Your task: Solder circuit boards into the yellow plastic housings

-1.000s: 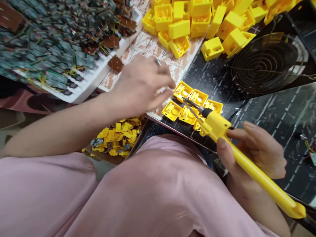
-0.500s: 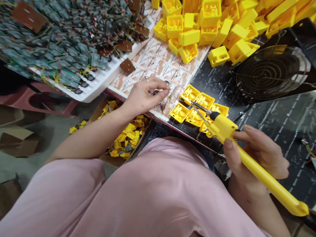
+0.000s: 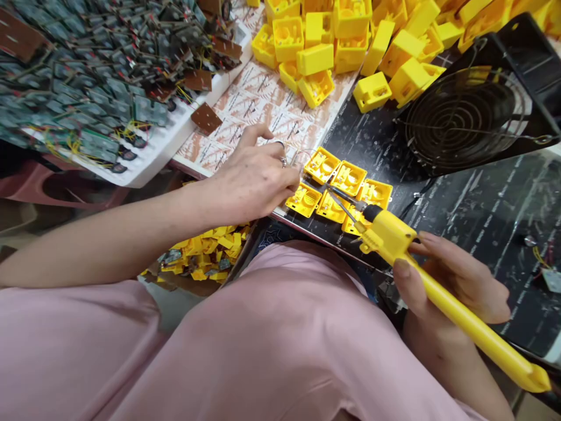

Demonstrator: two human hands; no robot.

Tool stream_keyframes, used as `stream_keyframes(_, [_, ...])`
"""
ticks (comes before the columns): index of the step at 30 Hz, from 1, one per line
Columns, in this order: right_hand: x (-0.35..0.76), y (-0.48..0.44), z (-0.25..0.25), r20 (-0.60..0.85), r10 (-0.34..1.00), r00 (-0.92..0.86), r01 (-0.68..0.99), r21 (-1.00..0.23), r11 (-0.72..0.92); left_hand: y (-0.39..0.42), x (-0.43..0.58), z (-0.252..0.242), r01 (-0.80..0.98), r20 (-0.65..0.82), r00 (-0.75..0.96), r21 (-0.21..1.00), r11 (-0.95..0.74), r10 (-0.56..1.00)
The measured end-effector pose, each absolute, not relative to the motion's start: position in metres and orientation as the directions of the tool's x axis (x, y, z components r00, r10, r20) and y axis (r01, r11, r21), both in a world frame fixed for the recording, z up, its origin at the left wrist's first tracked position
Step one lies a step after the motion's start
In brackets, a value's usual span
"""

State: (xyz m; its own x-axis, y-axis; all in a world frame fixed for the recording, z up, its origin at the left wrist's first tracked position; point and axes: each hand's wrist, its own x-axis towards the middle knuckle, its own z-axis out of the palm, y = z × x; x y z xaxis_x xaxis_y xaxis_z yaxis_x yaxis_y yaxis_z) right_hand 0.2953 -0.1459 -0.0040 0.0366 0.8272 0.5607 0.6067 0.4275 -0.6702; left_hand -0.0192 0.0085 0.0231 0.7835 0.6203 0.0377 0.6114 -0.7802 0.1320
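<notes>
My right hand is closed round a yellow soldering iron, whose metal tip points at a cluster of open yellow plastic housings near the table's front edge. My left hand lies just left of that cluster with its fingers curled together. It pinches something small at the edge of the nearest housing, and a thin wire loops up beside it. I cannot make out what it holds. A ring shows on one finger.
A white tray piled with green circuit boards and wires stands at the left. Several yellow housings are heaped at the back. A black wire-guard fan sits at the right. A box of yellow scraps lies below the table.
My left hand has drawn back from the printed paper toward the housings and now rests against the nearest one. The soldering iron has shifted slightly left and down.
</notes>
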Motion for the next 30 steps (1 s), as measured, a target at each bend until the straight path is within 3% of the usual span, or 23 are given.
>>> stream_keyframes(8, [0.283, -0.129, 0.012, 0.578, 0.775, -0.253, 0.452, -0.638, 0.624, 0.0, -0.016, 0.017, 0.599, -0.017, 0.801, 0.003, -0.801, 0.598])
stream_keyframes(13, [0.273, -0.122, 0.016, 0.574, 0.759, -0.308, 0.467, -0.604, 0.646, 0.002, -0.015, 0.017, 0.64, -0.057, 0.768, 0.101, -0.762, 0.638])
stream_keyframes(20, [0.272, -0.121, 0.018, 0.548, 0.753, -0.365, 0.502, -0.565, 0.655, 0.006, -0.022, 0.012, 0.638, 0.006, 0.722, 0.38, -0.669, 0.692])
stream_keyframes(30, [0.269, -0.121, 0.025, 0.574, 0.712, -0.405, 0.492, -0.519, 0.699, 0.005, -0.014, 0.012, 0.629, -0.007, 0.745, 0.341, -0.699, 0.667])
